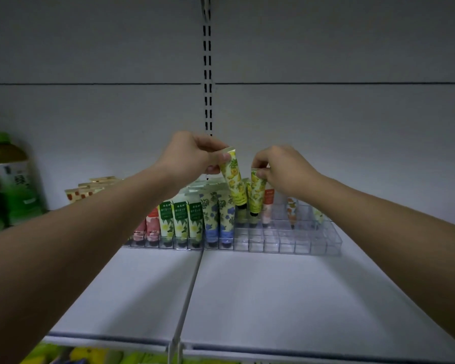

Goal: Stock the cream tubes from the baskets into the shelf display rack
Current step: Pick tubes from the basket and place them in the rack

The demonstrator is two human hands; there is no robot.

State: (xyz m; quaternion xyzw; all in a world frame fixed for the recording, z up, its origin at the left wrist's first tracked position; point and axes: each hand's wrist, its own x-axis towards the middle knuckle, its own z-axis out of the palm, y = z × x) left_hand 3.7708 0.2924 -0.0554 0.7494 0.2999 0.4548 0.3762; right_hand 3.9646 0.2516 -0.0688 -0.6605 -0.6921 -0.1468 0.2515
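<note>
A clear plastic display rack [286, 243] with many small cells sits at the back of the white shelf. Its left part holds upright cream tubes: pink [153, 227], green-and-white [180, 219] and blue-flowered [227, 219] ones. My left hand [192, 153] grips a yellow-flowered cream tube [234, 177] by its flat top end, cap down, tilted above the rack. My right hand [281, 169] holds a second yellow-flowered tube [256, 195] by its top, its black cap just above a cell. A few orange-patterned tubes [292, 208] stand further right.
Green tea bottles [8, 179] stand at the shelf's far left. Tubes with red-dotted tops [82, 193] lie behind my left forearm. The white shelf [273, 298] stretches in front of the rack. Yellow-green packs [90, 355] show below the shelf's front edge.
</note>
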